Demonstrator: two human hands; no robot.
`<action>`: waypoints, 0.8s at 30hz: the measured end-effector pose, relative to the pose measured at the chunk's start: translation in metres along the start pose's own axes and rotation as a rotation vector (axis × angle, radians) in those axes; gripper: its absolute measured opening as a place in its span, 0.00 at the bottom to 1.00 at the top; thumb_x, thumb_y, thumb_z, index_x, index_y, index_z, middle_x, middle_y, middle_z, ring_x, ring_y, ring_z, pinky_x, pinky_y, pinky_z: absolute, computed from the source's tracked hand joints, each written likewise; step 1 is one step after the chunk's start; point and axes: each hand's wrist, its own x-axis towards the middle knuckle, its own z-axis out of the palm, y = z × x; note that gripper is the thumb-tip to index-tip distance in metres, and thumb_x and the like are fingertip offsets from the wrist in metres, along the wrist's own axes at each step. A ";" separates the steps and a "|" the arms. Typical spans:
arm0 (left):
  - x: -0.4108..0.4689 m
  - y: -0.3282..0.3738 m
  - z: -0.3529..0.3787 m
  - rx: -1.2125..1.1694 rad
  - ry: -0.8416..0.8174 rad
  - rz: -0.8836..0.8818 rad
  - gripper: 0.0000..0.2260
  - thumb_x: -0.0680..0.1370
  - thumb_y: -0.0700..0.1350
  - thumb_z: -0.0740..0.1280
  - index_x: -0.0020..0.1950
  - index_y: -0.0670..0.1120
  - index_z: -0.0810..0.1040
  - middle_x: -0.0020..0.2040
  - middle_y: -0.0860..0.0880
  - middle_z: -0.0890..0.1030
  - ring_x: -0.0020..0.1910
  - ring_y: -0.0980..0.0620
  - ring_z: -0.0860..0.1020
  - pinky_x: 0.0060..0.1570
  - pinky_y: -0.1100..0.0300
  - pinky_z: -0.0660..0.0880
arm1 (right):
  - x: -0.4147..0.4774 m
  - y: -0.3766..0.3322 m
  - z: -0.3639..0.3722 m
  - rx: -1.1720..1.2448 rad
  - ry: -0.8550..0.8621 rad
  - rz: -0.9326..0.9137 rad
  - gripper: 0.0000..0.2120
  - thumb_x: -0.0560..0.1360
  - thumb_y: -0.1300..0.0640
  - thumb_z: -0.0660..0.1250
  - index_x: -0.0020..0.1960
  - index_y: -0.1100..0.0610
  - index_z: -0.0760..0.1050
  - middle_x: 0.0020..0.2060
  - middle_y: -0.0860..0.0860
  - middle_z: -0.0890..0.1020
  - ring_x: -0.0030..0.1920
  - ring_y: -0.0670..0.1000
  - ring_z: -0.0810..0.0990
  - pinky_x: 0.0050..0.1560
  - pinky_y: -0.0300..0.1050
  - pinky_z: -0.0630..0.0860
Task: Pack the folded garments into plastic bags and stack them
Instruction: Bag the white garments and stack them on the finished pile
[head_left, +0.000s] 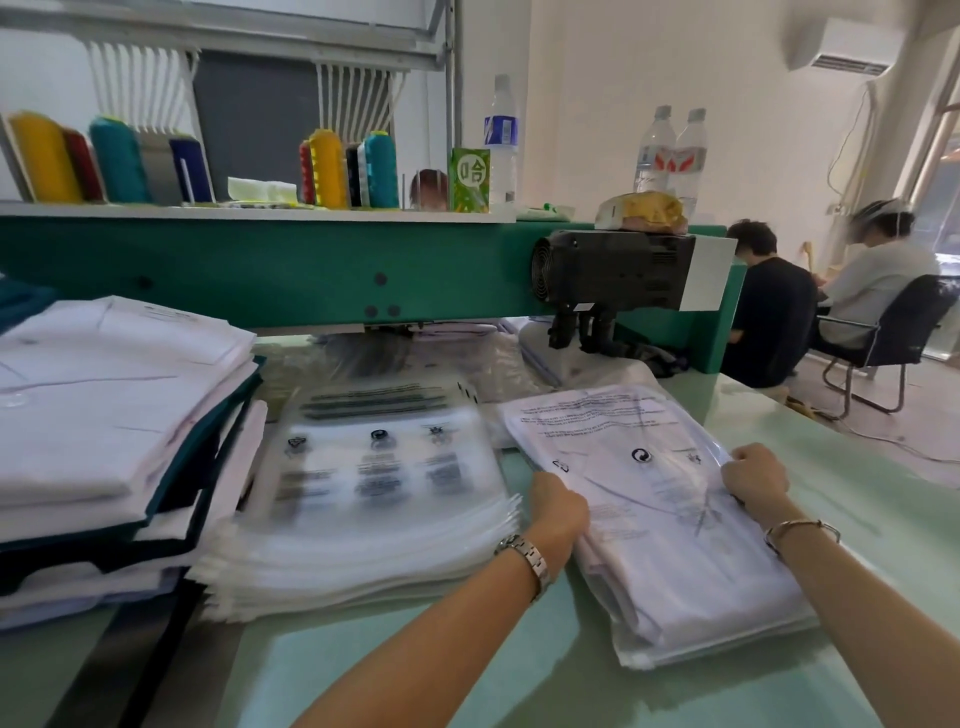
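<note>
Left hand (560, 506), right hand (756, 480) grip packed bag (670, 525) edges.

Well beyond the fingers (550, 486), thread cones (327, 169) stand on a shelf (156, 210) above a green machine beam (260, 270). Farther right are a black motor (613, 275) and water bottles (670, 150).

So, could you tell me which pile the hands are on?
The rightmost pile of bagged shirts: left hand and right hand grip its edges. The empty bags and unbagged shirts lie untouched.

Three water bottles (501, 140), two seated people (769, 306), two hands (558, 506), one green carton (469, 179).
</note>
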 end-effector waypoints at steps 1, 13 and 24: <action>-0.002 0.001 -0.001 0.019 -0.004 0.000 0.17 0.82 0.38 0.58 0.69 0.36 0.63 0.66 0.39 0.71 0.62 0.44 0.73 0.61 0.54 0.71 | -0.003 -0.001 0.002 -0.021 -0.008 -0.002 0.12 0.72 0.68 0.61 0.55 0.67 0.73 0.48 0.63 0.77 0.50 0.64 0.76 0.50 0.51 0.71; -0.057 -0.020 -0.056 0.046 0.191 0.802 0.25 0.76 0.32 0.61 0.72 0.46 0.65 0.76 0.50 0.61 0.76 0.57 0.57 0.76 0.61 0.54 | -0.115 -0.139 0.043 -0.159 0.111 -0.653 0.18 0.72 0.67 0.62 0.59 0.55 0.78 0.58 0.56 0.79 0.61 0.58 0.73 0.63 0.54 0.65; -0.069 -0.106 -0.198 0.295 0.739 0.891 0.19 0.68 0.30 0.64 0.56 0.44 0.75 0.55 0.49 0.77 0.56 0.50 0.75 0.58 0.55 0.72 | -0.299 -0.226 0.126 0.451 -0.631 -1.246 0.12 0.74 0.63 0.61 0.37 0.47 0.72 0.35 0.62 0.78 0.37 0.65 0.77 0.36 0.60 0.74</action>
